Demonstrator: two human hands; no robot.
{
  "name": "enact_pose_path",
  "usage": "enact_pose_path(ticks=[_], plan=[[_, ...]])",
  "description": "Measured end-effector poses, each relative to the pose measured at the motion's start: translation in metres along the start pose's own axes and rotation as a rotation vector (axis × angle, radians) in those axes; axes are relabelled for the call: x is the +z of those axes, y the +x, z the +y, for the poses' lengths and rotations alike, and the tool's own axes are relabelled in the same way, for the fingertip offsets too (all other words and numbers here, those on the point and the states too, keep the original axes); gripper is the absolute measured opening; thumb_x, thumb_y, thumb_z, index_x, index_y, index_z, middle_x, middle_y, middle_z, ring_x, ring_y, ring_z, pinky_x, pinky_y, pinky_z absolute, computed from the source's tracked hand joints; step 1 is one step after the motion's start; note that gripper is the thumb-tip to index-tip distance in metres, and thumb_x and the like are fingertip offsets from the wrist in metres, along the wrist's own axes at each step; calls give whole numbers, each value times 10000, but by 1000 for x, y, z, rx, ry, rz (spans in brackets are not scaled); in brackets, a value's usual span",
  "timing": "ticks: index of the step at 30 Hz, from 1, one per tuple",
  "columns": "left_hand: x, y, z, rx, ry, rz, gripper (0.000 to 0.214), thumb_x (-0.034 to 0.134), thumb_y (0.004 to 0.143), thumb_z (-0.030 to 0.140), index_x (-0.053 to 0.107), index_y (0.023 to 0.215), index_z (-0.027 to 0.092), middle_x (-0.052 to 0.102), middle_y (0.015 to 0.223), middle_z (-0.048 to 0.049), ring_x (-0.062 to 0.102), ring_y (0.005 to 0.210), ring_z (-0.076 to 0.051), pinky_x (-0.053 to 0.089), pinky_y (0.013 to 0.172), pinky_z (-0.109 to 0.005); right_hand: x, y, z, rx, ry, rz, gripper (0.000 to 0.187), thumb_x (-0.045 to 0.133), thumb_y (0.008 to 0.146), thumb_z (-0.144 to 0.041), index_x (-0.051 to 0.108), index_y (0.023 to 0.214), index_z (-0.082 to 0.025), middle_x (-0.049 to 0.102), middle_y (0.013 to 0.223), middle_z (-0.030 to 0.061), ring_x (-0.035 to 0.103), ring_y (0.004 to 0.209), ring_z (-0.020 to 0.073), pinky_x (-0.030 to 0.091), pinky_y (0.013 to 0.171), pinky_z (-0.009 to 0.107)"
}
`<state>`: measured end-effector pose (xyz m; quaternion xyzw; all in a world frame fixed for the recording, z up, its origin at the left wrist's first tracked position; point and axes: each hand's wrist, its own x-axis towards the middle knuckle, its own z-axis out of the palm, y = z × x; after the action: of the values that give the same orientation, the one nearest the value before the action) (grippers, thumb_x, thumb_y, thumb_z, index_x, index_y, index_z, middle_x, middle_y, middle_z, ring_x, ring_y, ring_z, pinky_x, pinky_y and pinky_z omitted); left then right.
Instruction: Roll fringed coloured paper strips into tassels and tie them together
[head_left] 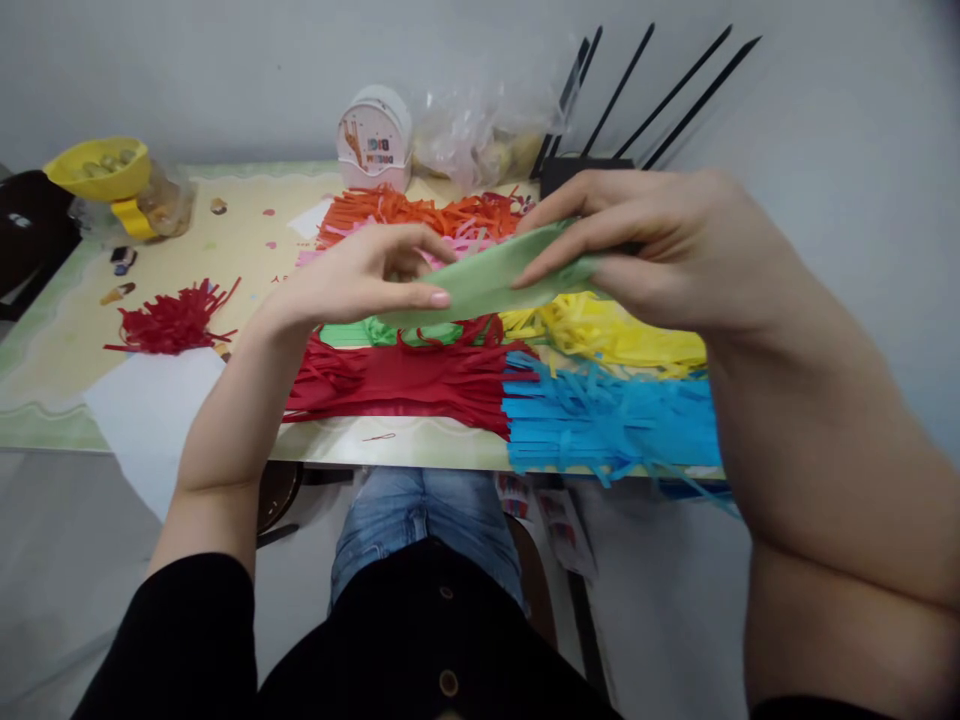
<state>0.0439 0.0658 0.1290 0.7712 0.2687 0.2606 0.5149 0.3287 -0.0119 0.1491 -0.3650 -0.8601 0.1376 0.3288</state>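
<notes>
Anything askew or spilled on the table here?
Nothing spilled. The blue fringed paper overhangs the front edge of the table, strands dangling; the white sheet at left droops over it too. A red fringe bundle lies alone further left. Left hand and right hand pinch a green paper strip normally.

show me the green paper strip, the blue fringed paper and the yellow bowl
green paper strip (491,280), head view, its bare middle
blue fringed paper (607,420), head view, fringe centre
yellow bowl (94,185), head view, front wall
</notes>
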Motion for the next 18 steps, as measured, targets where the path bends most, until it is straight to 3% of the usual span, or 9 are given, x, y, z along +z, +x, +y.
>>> enact_pose_path(ticks=[3, 7, 9, 11, 12, 14, 16, 18], plan=[[7, 5, 1, -33, 126, -63, 298, 889, 743, 366, 698, 705, 140, 536, 577, 19, 517, 533, -92, 352, 505, -226, -9, -1, -2, -7, -34, -63, 397, 546, 782, -74, 856, 900, -291, 764, 1209, 24, 729, 1096, 252, 586, 974, 402], [8, -1, 11, -6, 287, 25, 297, 850, 760, 314, 637, 652, 136, 448, 554, 36, 427, 543, -77, 299, 537, -239, -21, -1, 0, 85, 62, -180, 345, 640, 863, -233, 822, 1140, -326, 714, 1391, -7, 643, 1339, 300, 550, 1080, 442], [9, -4, 15, 1, 384, 67, 293, 850, 747, 288, 613, 661, 140, 432, 574, 38, 431, 586, -85, 307, 573, -247, -19, 4, -1, 156, 201, -155, 444, 697, 886, -387, 732, 1327, -346, 657, 1493, -21, 567, 1445, 301, 518, 1146, 452], [10, -3, 18, -9, 473, 66, 298, 844, 745, 290, 593, 673, 146, 439, 597, 35, 450, 625, -98, 323, 605, -257, -10, 12, -1, 198, 209, -70, 617, 764, 848, -519, 663, 1421, -313, 672, 1476, 28, 600, 1404, 322, 491, 1177, 486], [11, -3, 18, -16, 513, 54, 299, 838, 747, 298, 586, 681, 150, 449, 609, 32, 461, 638, -104, 330, 616, -261, -3, 16, 0, 214, 148, -46, 644, 795, 819, -556, 681, 1393, -289, 719, 1398, 57, 649, 1328, 339, 498, 1158, 502], [9, -1, 16, -16, 586, 39, 293, 833, 739, 317, 588, 714, 158, 482, 644, 27, 487, 667, -113, 342, 634, -262, 10, 23, 5, 249, -20, -75, 513, 821, 800, -566, 768, 1211, -264, 800, 1136, 80, 712, 1143, 356, 539, 1043, 501], [6, 1, 13, -9, 651, 31, 294, 835, 726, 343, 608, 781, 164, 523, 701, 22, 520, 713, -123, 356, 656, -256, 19, 28, 13, 287, -106, -137, 319, 772, 848, -544, 799, 977, -254, 779, 876, 66, 718, 977, 333, 551, 882, 459], [2, 0, 11, -35, 697, -7, 313, 822, 743, 386, 622, 828, 161, 536, 737, 20, 538, 743, -126, 365, 681, -250, 23, 29, 20, 324, -126, -164, 285, 745, 864, -518, 777, 860, -235, 709, 739, 48, 691, 872, 299, 515, 765, 413]])
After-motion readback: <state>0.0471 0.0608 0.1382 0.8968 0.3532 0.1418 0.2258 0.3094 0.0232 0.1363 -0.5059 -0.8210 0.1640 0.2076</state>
